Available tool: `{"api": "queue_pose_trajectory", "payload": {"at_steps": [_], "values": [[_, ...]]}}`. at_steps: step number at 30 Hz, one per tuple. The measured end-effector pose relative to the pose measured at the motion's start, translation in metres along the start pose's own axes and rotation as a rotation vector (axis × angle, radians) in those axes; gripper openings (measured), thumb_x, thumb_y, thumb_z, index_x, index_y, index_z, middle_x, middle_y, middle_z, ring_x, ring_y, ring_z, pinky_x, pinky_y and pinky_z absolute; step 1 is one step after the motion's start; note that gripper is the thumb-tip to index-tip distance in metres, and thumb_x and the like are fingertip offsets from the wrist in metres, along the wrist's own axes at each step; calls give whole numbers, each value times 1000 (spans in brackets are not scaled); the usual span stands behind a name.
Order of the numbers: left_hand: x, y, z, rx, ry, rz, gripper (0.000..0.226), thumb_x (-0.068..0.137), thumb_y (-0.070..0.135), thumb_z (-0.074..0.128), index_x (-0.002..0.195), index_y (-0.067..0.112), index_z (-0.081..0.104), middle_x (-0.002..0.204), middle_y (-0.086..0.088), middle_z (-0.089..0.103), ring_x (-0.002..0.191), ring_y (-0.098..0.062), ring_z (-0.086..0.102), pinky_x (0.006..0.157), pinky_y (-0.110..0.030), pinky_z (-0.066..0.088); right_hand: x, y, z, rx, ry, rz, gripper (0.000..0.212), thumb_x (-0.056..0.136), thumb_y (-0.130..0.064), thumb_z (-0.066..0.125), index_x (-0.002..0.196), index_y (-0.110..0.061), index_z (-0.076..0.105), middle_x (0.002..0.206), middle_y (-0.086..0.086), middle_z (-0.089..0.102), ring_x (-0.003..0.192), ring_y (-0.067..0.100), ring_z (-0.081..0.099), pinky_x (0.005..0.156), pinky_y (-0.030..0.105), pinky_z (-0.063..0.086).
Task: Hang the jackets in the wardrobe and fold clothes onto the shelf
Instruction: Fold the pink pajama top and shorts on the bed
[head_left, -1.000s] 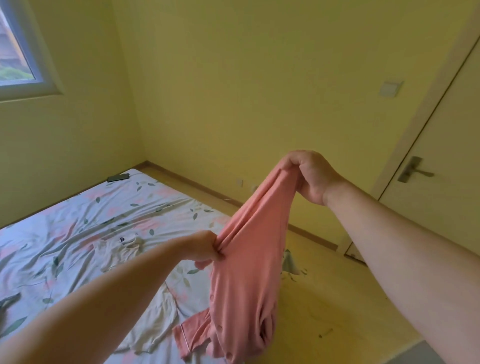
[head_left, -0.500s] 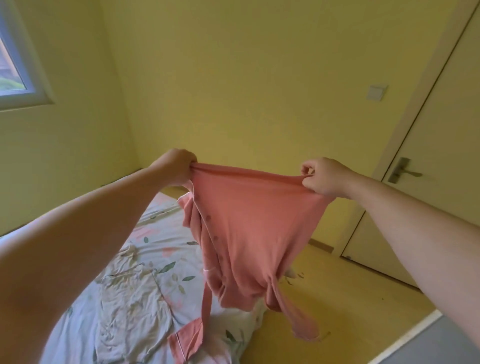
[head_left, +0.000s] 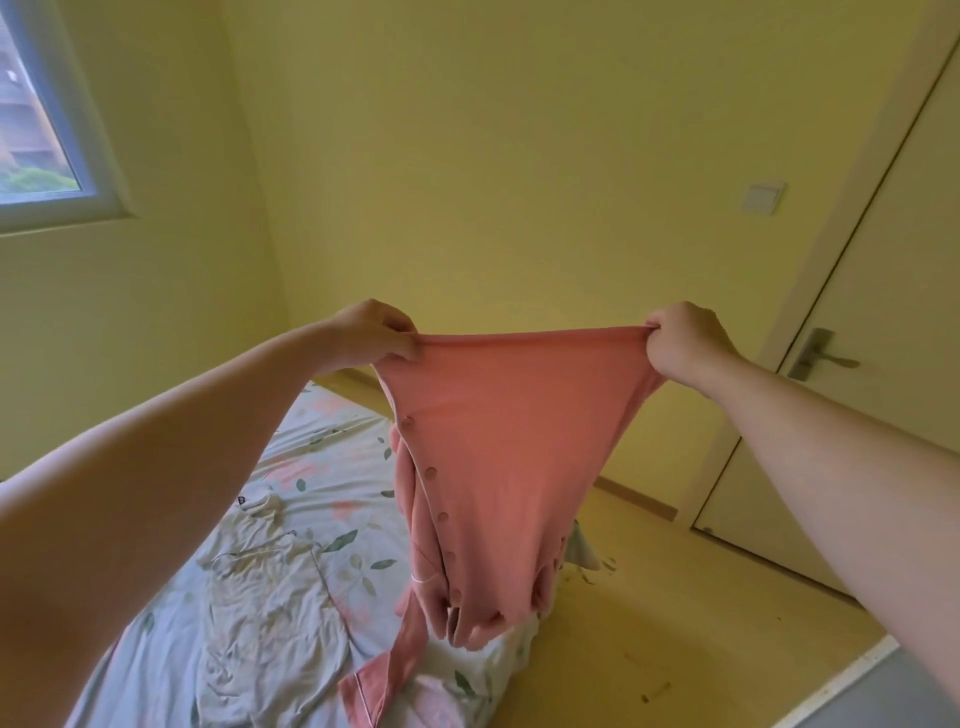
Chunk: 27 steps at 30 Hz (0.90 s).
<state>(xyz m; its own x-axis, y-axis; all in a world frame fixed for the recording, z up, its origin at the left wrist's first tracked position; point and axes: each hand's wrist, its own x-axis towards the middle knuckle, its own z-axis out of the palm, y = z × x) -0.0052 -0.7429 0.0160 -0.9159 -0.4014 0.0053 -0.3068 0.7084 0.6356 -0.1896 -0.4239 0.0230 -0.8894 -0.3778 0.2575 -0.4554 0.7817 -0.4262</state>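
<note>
Two hands hold a pink top (head_left: 498, 447) up in the air, stretched between them. The left hand (head_left: 376, 332) pinches one end of its upper edge, the right hand (head_left: 685, 340) the other. The top hangs over the bed (head_left: 249, 613), buttons down its left side, a sleeve trailing onto the floral sheet. A pale garment (head_left: 260, 571) lies there. Behind stand a door (head_left: 883, 364) and window (head_left: 36, 130).

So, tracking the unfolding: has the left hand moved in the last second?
Yes, upward: the left hand was low over the bed; now it is above the bed's far end, against the wall, gripping the shirt.
</note>
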Motion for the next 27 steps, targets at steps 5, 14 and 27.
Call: {"api": "queue_pose_trajectory", "payload": {"at_steps": [5, 14, 27], "values": [[-11, 12, 16, -248, -215, -86, 30, 97, 32, 63, 92, 3, 71, 83, -8, 69, 76, -23, 61, 62, -28, 51, -7, -17, -3, 284, 11, -14, 30, 70, 9, 34, 60, -12, 54, 62, 5, 50, 62, 24, 43, 58, 30, 33], [-26, 54, 89, -407, -439, 115, 51, 87, 46, 74, 128, 18, 64, 124, -2, 70, 114, -19, 67, 98, -35, 54, -38, -89, 4, 154, -188, -385, 37, 75, 5, 43, 70, -18, 72, 69, -6, 66, 66, 7, 57, 54, 19, 43], [-23, 75, 76, -887, 5, -78, 39, 45, 14, 54, 81, 3, 61, 83, -14, 51, 77, -26, 44, 68, -38, 36, -56, -64, 46, 682, -526, -91, 36, 95, -43, 66, 114, -12, 67, 75, 1, 64, 64, 15, 55, 55, 29, 40]]}}
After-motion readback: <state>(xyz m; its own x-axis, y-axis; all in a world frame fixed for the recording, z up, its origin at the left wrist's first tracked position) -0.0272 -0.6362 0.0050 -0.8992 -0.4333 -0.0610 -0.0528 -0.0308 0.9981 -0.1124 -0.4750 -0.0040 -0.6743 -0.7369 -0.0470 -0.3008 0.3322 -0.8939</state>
